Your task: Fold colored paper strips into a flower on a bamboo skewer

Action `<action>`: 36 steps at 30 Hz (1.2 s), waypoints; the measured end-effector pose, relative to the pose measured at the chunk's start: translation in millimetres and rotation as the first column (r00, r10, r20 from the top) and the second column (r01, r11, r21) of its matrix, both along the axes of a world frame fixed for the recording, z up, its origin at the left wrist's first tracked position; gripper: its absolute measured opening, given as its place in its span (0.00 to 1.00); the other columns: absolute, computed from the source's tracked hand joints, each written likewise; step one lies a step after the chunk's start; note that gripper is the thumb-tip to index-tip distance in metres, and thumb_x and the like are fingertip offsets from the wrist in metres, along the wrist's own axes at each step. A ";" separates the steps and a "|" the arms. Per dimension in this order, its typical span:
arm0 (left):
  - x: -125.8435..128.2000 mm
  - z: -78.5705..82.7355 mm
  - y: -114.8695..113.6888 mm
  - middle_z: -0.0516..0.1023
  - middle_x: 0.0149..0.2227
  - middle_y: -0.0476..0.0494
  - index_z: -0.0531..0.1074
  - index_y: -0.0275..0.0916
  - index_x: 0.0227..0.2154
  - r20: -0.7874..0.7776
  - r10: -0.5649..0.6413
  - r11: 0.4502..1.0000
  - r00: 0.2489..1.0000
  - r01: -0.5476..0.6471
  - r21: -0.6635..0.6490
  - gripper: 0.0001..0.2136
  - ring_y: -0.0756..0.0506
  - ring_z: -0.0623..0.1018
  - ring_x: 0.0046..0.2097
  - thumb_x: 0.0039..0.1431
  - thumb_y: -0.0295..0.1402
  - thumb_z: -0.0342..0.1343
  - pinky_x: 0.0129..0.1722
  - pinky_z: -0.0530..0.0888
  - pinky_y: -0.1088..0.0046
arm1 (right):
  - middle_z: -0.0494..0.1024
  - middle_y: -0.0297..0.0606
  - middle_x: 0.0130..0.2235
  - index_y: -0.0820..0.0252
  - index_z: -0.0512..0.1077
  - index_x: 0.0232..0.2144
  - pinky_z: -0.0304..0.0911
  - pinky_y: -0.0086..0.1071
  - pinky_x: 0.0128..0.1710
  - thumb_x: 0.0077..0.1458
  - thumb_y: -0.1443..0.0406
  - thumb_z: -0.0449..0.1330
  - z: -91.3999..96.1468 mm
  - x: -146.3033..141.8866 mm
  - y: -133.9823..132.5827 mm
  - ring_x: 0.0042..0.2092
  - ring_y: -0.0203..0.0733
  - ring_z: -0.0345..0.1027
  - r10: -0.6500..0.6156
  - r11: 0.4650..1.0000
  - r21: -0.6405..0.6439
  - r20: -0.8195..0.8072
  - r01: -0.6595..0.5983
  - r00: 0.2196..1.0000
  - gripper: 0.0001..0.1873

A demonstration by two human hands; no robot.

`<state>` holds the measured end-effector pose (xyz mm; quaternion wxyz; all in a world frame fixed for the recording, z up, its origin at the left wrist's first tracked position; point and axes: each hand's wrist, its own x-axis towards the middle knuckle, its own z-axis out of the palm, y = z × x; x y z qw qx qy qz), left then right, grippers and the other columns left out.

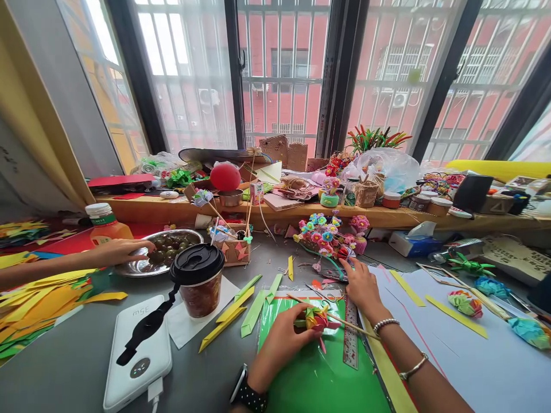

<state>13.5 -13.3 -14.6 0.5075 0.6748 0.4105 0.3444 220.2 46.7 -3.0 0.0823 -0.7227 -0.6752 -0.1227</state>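
Note:
My left hand [286, 338], with a dotted watch strap at the wrist, is closed on a folded paper flower [317, 319] in yellow, red and green. Thin wooden sticks [353, 326] lie by the flower, one running under my right forearm. My right hand [362, 285], wearing two bracelets, reaches forward with fingers apart beside the crocheted flowers [325, 232]; its fingertips are near a small dark and red item that I cannot make out. Below both hands lies a green sheet in clear film [331, 378]. On it are a patterned ruler [350, 338] and scissors [325, 293].
Another person's hand [123, 252] reaches into a metal bowl [193, 235] of dark round things at left. A lidded paper cup [200, 292] and a white power bank [135, 350] stand nearby. Folded paper strips [255, 312] lie left of the green sheet; white paper [430, 344] lies right.

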 end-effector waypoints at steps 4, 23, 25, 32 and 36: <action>0.4 1.3 -1.1 0.75 0.39 0.40 0.68 0.35 0.42 0.004 0.003 1.000 1.000 -0.003 -0.006 0.20 0.43 0.75 0.41 0.45 0.36 0.59 0.42 0.72 0.67 | 0.57 0.46 0.58 0.61 0.74 0.36 0.49 0.44 0.50 0.51 0.77 0.50 7.9 -3.3 6.1 0.58 0.52 0.46 0.099 0.994 -0.049 0.089 -0.095 0.991 0.16; -0.5 3.5 -2.0 0.75 0.39 0.40 0.68 0.36 0.42 -0.037 0.003 1.000 0.999 -0.003 0.003 0.19 0.42 0.75 0.41 0.44 0.33 0.60 0.42 0.71 0.67 | 0.68 0.41 0.46 0.62 0.64 0.45 0.64 0.40 0.40 0.57 0.63 0.53 20.4 -15.5 30.9 0.43 0.41 0.66 0.315 0.945 -0.174 0.241 -0.279 0.918 0.14; -0.9 1.7 -1.2 0.75 0.39 0.40 0.68 0.35 0.42 -0.036 -0.008 1.000 0.999 0.008 0.010 0.19 0.43 0.75 0.40 0.44 0.32 0.59 0.42 0.72 0.67 | 0.68 0.41 0.46 0.63 0.64 0.45 0.64 0.40 0.40 0.57 0.63 0.53 26.7 -16.9 29.2 0.43 0.41 0.66 0.353 0.931 -0.184 0.238 -0.314 0.905 0.15; -1.3 -3.5 0.0 0.75 0.39 0.41 0.68 0.36 0.43 -0.003 -0.024 1.000 1.000 0.024 -0.002 0.20 0.43 0.76 0.40 0.44 0.34 0.60 0.41 0.72 0.68 | 0.69 0.41 0.45 0.63 0.66 0.43 0.63 0.40 0.41 0.56 0.63 0.54 51.0 -24.1 23.0 0.43 0.42 0.66 0.465 0.883 -0.160 0.170 -0.441 0.869 0.13; -1.0 -3.7 0.0 0.75 0.39 0.41 0.68 0.36 0.43 0.012 -0.021 1.000 1.000 0.021 -0.007 0.20 0.43 0.76 0.39 0.44 0.36 0.59 0.40 0.72 0.68 | 0.75 0.44 0.34 0.63 0.72 0.26 0.58 0.36 0.40 0.44 0.67 0.62 68.8 -27.9 19.9 0.41 0.47 0.65 0.509 0.861 -0.056 0.066 -0.506 0.858 0.05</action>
